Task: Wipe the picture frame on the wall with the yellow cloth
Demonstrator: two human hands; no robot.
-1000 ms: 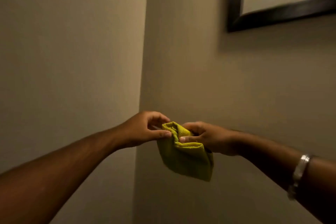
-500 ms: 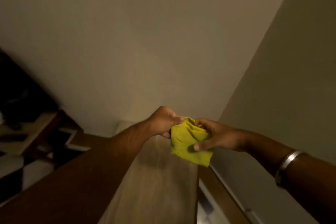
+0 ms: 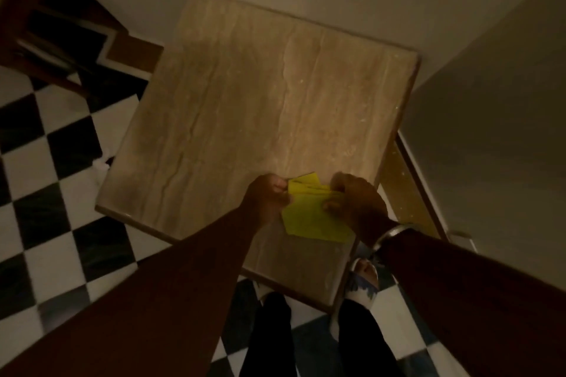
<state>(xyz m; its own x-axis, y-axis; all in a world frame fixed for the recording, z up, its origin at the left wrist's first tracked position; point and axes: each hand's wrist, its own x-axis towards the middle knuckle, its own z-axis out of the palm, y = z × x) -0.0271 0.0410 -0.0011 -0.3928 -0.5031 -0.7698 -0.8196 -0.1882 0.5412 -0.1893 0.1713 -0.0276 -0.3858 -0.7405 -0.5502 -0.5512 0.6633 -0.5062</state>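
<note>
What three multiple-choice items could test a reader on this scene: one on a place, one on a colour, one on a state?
1. Where is the folded yellow cloth?
A. above the beige stone tabletop
B. on the floor
C. on a chair

2. What colours is the tiled floor?
A. red and grey
B. black and white
C. all brown

3. How is the cloth held?
A. by no hand
B. by one hand
C. by both hands

Key: 1 A, the tabletop lies behind it; 2 B, checkered tiles; 3 C, the left hand and the right hand pinch it.
</note>
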